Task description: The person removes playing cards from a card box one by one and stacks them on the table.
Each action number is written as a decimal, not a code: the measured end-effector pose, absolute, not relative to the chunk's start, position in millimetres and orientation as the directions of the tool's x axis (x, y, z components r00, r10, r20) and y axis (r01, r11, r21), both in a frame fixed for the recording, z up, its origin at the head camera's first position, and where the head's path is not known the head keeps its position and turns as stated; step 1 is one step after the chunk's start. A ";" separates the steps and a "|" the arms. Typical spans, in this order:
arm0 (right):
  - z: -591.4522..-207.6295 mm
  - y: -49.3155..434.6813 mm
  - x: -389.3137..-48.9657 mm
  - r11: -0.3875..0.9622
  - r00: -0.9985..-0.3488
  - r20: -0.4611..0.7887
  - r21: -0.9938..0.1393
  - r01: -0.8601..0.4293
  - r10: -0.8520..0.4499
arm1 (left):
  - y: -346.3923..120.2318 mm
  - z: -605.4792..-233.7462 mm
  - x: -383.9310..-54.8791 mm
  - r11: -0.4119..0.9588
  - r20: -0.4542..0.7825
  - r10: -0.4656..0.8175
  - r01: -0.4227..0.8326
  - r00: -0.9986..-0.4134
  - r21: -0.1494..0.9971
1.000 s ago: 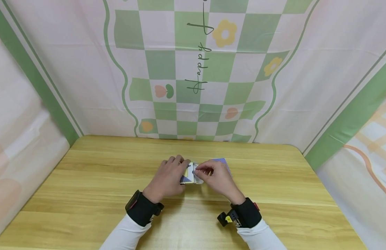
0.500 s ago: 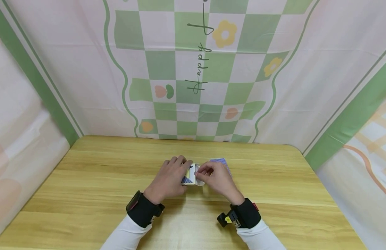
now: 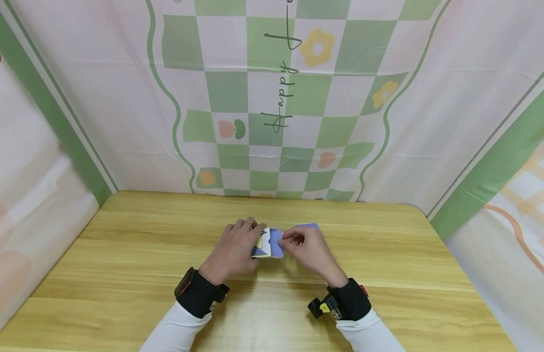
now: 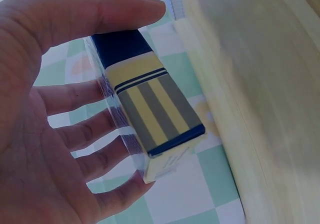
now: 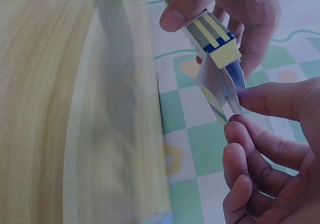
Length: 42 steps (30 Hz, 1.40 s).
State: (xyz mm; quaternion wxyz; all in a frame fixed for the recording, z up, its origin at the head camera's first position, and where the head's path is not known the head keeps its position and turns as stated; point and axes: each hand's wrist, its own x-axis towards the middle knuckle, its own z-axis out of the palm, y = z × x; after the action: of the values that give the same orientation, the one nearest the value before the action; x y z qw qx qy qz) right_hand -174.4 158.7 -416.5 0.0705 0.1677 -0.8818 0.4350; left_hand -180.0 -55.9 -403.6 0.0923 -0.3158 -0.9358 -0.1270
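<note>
Card box (image 3: pixel 266 243) sits mid-tabletop (image 3: pixel 122 254), held just above the wood between both hands. Left hand (image 3: pixel 231 252) grips it: thumb along one narrow side, other fingers (image 4: pixel 85 134) curled round the far face, as the left wrist view shows. Box is blue with yellow and grey stripes on its narrow edge (image 4: pixel 150 109).

Right hand (image 3: pixel 308 250) is at the box's right end, touching. Its thumb and forefinger (image 5: pixel 260 101) pinch a thin clear film or flap (image 5: pixel 220 91) coming off the box's open end; which of the two it is, cannot tell. The remaining fingers are loosely curled below, holding nothing.

Key relation: box's long axis runs roughly left-right in the head view, so the pinched end points toward the right hand while the left hand clamps the other end. Both hands are on the thing; the right is the working one at the end, the left is the anchor.

A blue-backed stack of cards (image 3: pixel 310 227) lies flat on the tabletop just behind the right hand, mostly hidden by it, apart from the box. Checkered cloth backdrop (image 3: pixel 272 98) behind.
</note>
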 end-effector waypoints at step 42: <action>-406.1 164.3 -167.4 0.627 -0.807 0.286 -0.514 -0.585 -0.517 | -58.0 -402.4 -178.4 0.760 0.241 0.589 0.630 -0.771 0.159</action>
State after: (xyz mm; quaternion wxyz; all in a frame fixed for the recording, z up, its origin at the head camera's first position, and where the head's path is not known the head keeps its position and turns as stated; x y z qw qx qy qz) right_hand -167.4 164.3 -406.1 0.0553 0.3061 -0.9004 0.3043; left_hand -178.4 -58.0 -402.4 0.0883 -0.3265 -0.9339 -0.1161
